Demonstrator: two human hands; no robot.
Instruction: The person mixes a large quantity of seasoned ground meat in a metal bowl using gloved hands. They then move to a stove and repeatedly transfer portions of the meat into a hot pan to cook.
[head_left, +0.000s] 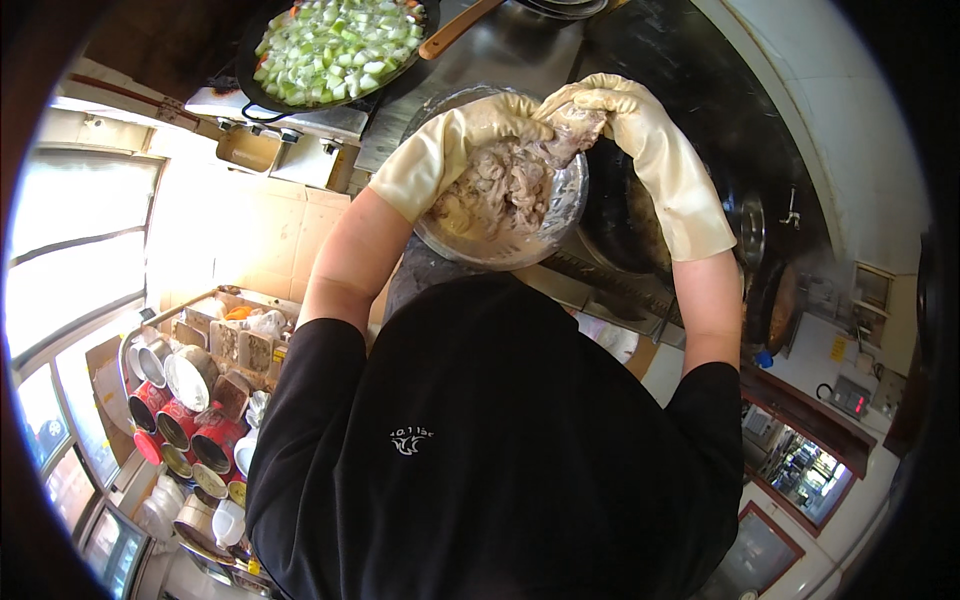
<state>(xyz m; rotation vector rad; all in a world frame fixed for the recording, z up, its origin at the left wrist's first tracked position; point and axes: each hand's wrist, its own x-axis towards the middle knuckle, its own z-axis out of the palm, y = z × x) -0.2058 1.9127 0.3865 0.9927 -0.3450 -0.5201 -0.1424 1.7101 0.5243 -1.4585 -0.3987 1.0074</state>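
Both of my hands wear long cream rubber gloves. Between them, over the far right side of a metal mixing bowl (566, 199), I hold up a piece of battered raw meat (574, 135). My left hand (517, 116) has its fingers curled on the meat's left end. On the right end, my right hand (611, 97) grips it with bent fingers. Below, a heap of coated meat strips (502, 184) lies in the bowl with pale, wet batter (465, 232) around it. The fingertips are partly hidden behind the gloves and the meat.
A wide pan of diced green vegetables (341, 52) in bubbling liquid stands at the far left. Near it lies a wooden handle (461, 28). A dark wok (619, 217) sits right of the bowl, under my right forearm. Shelving at left carries red cans (176, 424) and containers.
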